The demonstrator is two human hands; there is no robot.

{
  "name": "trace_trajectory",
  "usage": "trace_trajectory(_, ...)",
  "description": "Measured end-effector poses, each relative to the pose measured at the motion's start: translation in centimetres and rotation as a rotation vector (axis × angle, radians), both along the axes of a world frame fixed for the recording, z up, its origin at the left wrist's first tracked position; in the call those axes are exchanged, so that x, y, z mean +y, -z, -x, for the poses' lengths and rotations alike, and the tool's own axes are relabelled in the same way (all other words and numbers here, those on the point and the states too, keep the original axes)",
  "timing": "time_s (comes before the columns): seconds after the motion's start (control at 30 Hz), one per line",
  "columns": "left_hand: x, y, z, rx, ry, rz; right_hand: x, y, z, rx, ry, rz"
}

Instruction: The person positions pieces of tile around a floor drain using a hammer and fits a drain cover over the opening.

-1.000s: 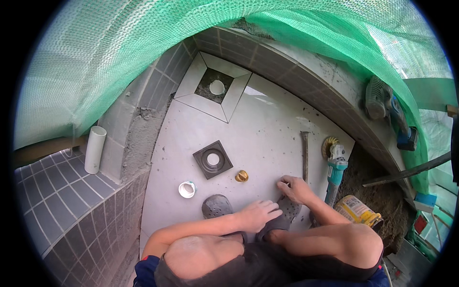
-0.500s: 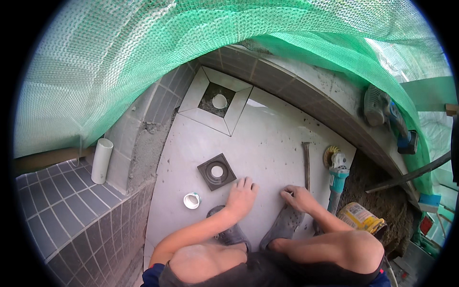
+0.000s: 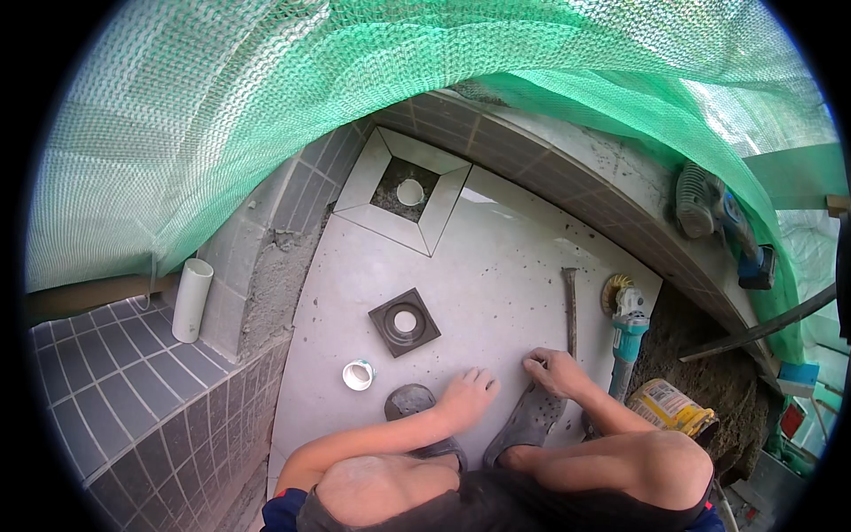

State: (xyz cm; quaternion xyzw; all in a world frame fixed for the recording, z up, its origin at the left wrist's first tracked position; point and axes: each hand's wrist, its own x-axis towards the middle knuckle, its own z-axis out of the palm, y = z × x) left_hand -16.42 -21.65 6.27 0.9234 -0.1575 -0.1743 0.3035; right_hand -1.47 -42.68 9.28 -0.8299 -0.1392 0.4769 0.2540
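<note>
My left hand (image 3: 468, 399) hovers over the pale floor tile (image 3: 479, 275) between my feet, fingers slightly bent and apart, holding nothing. Curled fingers close my right hand (image 3: 553, 372) just above the toe of my right clog (image 3: 534, 415); whatever may be inside them is hidden. A dark square floor drain (image 3: 427, 337) with a round white centre lies loose beyond my left hand. Beside it, nearer to me, is a short white pipe piece (image 3: 358, 375). In the far corner, cut tiles frame a square hole with a white pipe end (image 3: 409, 192).
On the right lie a hammer-like rod (image 3: 570, 310), a teal angle grinder (image 3: 628, 332) with a brush wheel, and a yellow bucket (image 3: 672, 406). A white pipe (image 3: 191, 301) stands on the left tiled ledge. Green netting (image 3: 266, 115) hangs overhead; a blue power tool (image 3: 731, 217) rests on the right ledge.
My left hand has drawn back from the floor drain, toward me and to the right. My right hand has stayed nearly in place.
</note>
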Motion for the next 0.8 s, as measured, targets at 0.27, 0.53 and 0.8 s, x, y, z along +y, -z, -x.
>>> trace_trajectory(0.27,-0.5,-0.4,0.3,0.029,0.066,-0.021,0.1,-0.1,0.0,0.006,0.001,0.014)
trace_trajectory(0.53,-0.7,0.2,0.6,-0.011,0.119,-0.06,0.1,-0.2,0.0,0.025,0.009,0.02)
trace_trajectory(0.8,1.3,-1.6,-3.8,-0.073,-0.072,0.093,0.7,-0.9,-0.5,0.063,0.011,0.076)
